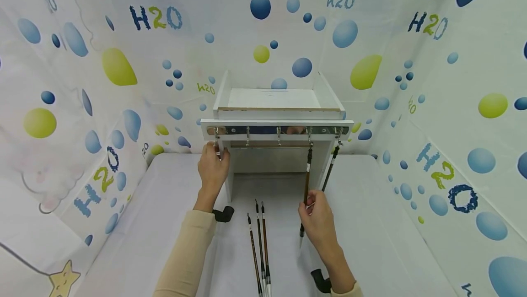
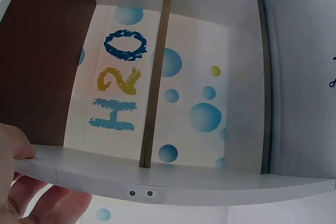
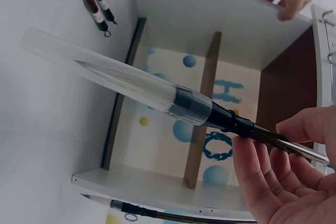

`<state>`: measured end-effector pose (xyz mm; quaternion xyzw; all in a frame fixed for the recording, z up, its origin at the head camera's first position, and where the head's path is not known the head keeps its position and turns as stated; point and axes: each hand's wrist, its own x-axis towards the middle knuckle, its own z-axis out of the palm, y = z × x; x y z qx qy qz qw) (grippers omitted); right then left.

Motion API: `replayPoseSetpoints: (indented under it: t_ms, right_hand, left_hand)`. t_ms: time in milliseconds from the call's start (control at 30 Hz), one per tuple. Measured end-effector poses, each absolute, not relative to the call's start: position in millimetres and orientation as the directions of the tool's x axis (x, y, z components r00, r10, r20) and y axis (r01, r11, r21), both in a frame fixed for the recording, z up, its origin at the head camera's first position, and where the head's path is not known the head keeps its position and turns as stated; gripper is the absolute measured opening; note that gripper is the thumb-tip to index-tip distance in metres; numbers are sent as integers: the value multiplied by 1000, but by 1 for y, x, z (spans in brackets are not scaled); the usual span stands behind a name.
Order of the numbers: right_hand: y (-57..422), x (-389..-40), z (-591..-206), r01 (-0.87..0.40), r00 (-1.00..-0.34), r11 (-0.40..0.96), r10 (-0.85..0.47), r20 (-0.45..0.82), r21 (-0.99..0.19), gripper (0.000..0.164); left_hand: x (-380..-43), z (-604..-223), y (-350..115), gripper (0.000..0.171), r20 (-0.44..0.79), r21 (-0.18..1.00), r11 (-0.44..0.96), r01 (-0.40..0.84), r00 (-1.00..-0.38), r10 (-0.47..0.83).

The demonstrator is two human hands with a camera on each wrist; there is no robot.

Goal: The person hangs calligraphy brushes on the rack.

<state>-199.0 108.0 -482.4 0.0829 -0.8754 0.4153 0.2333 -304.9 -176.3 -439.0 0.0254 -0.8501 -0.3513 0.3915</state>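
A white shelf unit [image 1: 329, 101] carries a shiny hook rail [image 1: 263, 130] along its front. My left hand [image 1: 213, 169] grips the edge of its left side panel [image 2: 184, 181], thumb on one face and fingers on the other. With thumb and fingertips, my right hand [image 1: 320, 221] pinches the handle of a calligraphy brush [image 1: 308, 169]. The top of that brush is at the fourth hook from the left, and its pale tip sits in a clear cap [image 3: 52, 45] pointing down. Another calligraphy brush [image 1: 330, 168] hangs tilted from the rightmost hook.
Three more brushes [image 1: 265, 233] lie side by side on the white table [image 1: 395, 242], in front of the unit, loops towards it. Black wrist straps show at both arms. Behind and at the sides hangs a white curtain [image 1: 230, 13] printed with bubbles and H2O.
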Motion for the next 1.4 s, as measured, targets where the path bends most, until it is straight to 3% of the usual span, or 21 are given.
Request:
replayPoseSetpoints:
  t_ms: [767, 1400]
  right_hand:
    - [110, -214, -488, -323, -886, 680, 28, 463, -658, 33]
    - [111, -242, -505, -375, -854, 715, -19, 520, -590, 24]
  left_hand:
    - [-306, -441, -178, 26, 624, 626, 749, 215, -715, -315]
    - [-308, -441, -178, 26, 653, 607, 760, 233, -692, -309]
